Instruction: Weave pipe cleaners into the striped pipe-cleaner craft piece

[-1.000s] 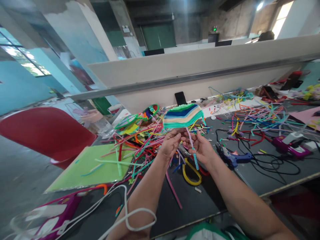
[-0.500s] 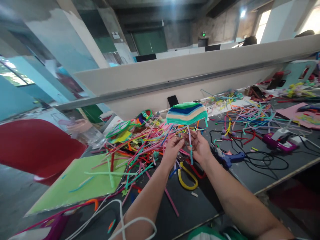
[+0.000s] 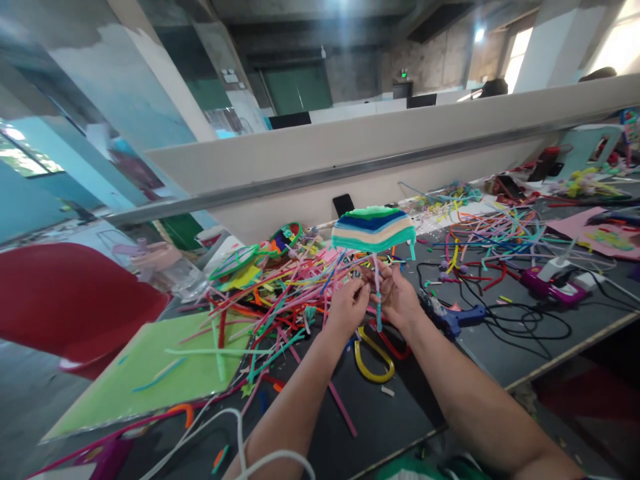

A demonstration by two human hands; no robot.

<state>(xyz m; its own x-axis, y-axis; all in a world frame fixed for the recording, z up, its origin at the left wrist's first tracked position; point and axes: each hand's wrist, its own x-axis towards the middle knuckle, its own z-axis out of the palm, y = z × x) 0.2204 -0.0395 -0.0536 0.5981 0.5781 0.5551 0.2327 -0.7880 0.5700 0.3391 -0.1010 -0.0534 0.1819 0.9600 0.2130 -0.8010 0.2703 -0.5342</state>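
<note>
A small umbrella (image 3: 374,230) of pipe cleaners, striped green, blue, cream and teal, stands up in front of me. Its lilac and teal stem (image 3: 378,300) hangs down between my hands. My right hand (image 3: 400,299) curls its fingers behind and around that stem, holding the umbrella. Close on the other side, the thumb and fingers of my left hand (image 3: 349,305) are pinched together beside the stem; what lies between them is hidden. Under the hands lie scissors with a yellow handle loop (image 3: 373,360) and a red one.
Loose pipe cleaners (image 3: 285,287) heap up on the left, partly over a green sheet (image 3: 150,373). A blue glue gun (image 3: 457,319) with black cables lies at right, near a purple power strip (image 3: 555,287). A phone (image 3: 343,205) leans on the partition. White cable (image 3: 240,427) crosses the front left.
My left hand has drawn slightly nearer the stem, its fingers more bent together. The umbrella stays almost in place, and the whole view has shifted a little.
</note>
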